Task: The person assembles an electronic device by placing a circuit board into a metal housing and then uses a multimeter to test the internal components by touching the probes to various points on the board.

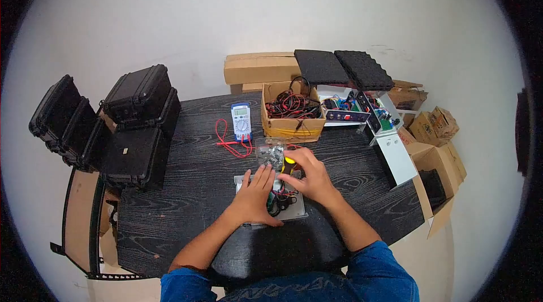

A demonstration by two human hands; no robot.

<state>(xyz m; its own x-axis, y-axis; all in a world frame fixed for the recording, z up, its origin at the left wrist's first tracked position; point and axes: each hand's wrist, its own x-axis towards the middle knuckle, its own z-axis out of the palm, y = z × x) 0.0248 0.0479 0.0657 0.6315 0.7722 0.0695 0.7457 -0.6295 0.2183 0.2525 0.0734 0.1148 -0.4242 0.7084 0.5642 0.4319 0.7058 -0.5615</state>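
My right hand is closed around a yellow and black screwdriver, its handle upright and its tip hidden. My left hand lies with fingers stretched out over a light metal enclosure. Inside the enclosure, dark and coloured wires and a bit of green show between my hands. Just beyond my left fingertips is a clear plastic box with small metal parts in it, too small to tell apart.
A multimeter with red leads lies behind. A cardboard box of cables stands at the back, with opened electronic units to its right. Black hard cases are stacked at the left; an open carton stands at the right.
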